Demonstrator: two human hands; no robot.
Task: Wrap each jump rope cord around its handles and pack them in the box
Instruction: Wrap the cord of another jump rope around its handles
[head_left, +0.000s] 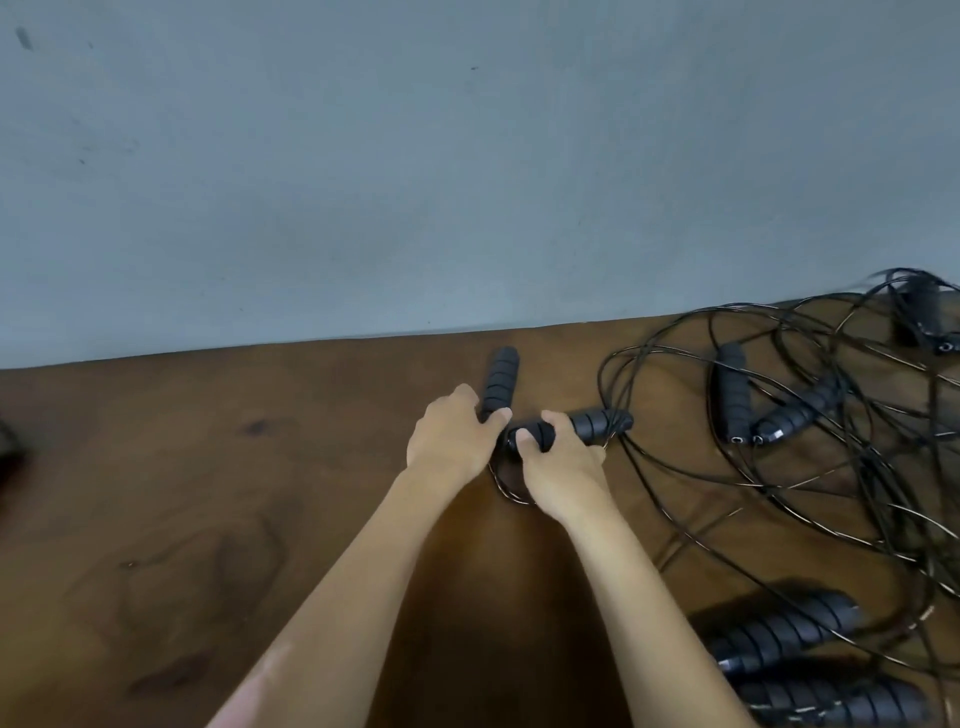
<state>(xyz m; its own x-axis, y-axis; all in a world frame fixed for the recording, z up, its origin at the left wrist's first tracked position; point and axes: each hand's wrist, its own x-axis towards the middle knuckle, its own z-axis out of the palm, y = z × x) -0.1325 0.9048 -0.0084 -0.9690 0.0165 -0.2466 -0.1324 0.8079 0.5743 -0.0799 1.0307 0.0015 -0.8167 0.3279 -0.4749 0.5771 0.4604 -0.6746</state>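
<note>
Black foam jump rope handle (500, 382), upright-tilted, gripped at its base by the left hand (451, 435). Second handle (587, 425), lying crosswise, gripped by the right hand (558, 460); thin black cord (506, 488) looped beneath both. Brown wooden bench (208, 493) underneath. Tangled ropes (810, 441) with spare handles (732, 397) lie to the right.

- Both bare forearms are reaching forward from the lower edge of the view, converging toward the centre.
- The left hand (451, 439) is lying back-up, its fingers curling round an upright black handle (501, 383).
- The right hand (560, 457) is sitting just beside the left, gripping a second handle (582, 427) that is lying sideways, with the thumb wrapping over it.
</note>
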